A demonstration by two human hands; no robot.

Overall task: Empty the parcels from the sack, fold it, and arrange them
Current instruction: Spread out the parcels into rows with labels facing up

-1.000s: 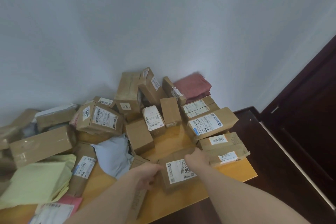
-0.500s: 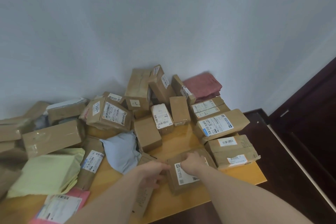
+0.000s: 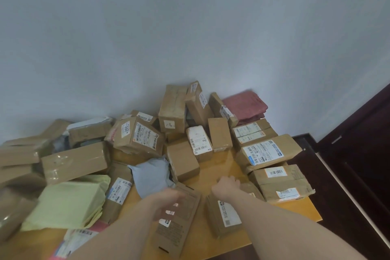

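Gripping far end of labelled box (image 3: 226,213) with my right hand (image 3: 226,186) on counter (image 3: 221,164); left hand (image 3: 168,202) blurred over flat parcel (image 3: 179,217), cannot tell its fingers.

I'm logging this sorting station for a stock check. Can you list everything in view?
brown parcels: many, cardboard, piled along the wall
yellow-green mailer: one, table's left
grey-blue mailer: one, centre
pink folded sack: one, back corner
flat brown parcel: one, front centre
labelled box: one, brown, front right
table: one, wood
left hand: blurred, over the flat brown parcel
right hand: on the labelled box's far end
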